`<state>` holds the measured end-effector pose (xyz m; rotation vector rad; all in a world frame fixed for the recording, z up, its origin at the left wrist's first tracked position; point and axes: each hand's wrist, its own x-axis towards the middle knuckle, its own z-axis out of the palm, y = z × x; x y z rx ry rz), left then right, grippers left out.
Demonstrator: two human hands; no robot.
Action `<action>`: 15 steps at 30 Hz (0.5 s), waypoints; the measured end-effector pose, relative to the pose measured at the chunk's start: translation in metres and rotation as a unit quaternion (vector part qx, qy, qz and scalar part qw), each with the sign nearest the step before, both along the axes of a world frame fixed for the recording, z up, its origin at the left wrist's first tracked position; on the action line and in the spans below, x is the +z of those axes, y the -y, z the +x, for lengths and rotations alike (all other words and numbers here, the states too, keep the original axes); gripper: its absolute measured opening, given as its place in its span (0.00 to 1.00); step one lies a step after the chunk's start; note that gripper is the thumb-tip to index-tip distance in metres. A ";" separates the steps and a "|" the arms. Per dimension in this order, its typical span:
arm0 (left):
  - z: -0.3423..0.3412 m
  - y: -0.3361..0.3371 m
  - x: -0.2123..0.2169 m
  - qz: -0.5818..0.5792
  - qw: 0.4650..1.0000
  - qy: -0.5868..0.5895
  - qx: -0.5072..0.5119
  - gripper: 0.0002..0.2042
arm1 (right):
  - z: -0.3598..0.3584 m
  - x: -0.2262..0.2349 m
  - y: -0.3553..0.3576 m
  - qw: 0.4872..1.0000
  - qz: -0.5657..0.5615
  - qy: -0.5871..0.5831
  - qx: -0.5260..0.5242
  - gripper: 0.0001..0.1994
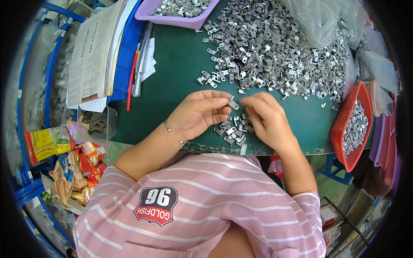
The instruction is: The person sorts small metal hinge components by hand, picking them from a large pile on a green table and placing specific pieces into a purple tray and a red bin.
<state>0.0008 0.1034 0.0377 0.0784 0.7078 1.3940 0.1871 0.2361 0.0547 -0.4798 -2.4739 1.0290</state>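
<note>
My left hand point(201, 112) pinches a small silver metal bracket point(232, 103) between thumb and forefinger, its free end pointing right. Close by on the right, my right hand point(266, 115) has its fingers curled together, a little blurred; whatever they may hold is hidden. Below and between both hands, a small group of loose brackets point(232, 136) lies near the front edge of the green table point(172, 64). Beyond the hands spreads a large heap of similar metal brackets point(275, 51).
A purple basket point(189, 20) of metal parts stands at the far left, a red basket point(340, 124) of them at the right edge. Clear plastic bags point(316, 21) lie over the heap. A red pen point(131, 81) rests beside a blue bin point(127, 51) with papers.
</note>
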 end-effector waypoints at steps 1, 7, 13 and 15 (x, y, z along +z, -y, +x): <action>0.001 0.000 0.000 0.002 1.000 -0.004 -0.001 0.09 | -0.007 -0.002 0.000 0.999 0.037 0.001 -0.020 0.09; 0.005 0.000 0.004 -0.022 0.999 -0.039 0.004 0.09 | -0.018 -0.019 -0.003 0.992 0.120 0.008 -0.044 0.10; 0.005 0.001 -0.003 -0.007 1.000 -0.026 -0.003 0.09 | 0.000 -0.006 0.001 0.968 -0.228 -0.055 -0.088 0.06; 0.006 0.001 -0.002 -0.015 0.999 -0.040 -0.012 0.09 | 0.009 -0.010 0.004 0.936 -0.323 -0.106 -0.094 0.06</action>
